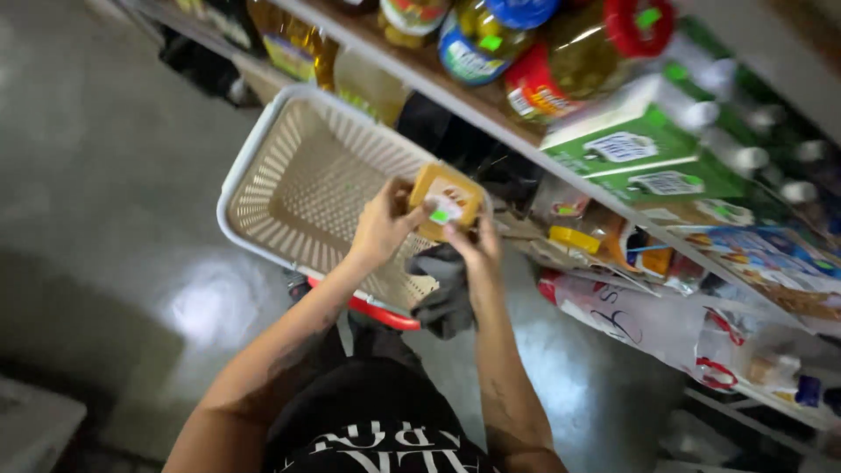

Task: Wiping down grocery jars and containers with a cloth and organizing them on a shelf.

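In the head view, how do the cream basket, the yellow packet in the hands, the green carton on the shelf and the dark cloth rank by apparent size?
1. Cream basket, clearly largest.
2. Green carton.
3. Dark cloth and yellow packet look about alike; the cloth is partly hidden by the right hand, so I leave them unranked.

The left hand also holds the packet.

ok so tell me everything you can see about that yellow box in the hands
The yellow box is small, flat and squarish with rounded corners, probably card or plastic. Its upper face carries a pale label and a bright green sticker near the lower edge. It is held tilted over the near corner of the cream plastic basket, in front of the shelves. The left hand holds its left side and the right hand its lower edge; the fingers partly hide that edge.
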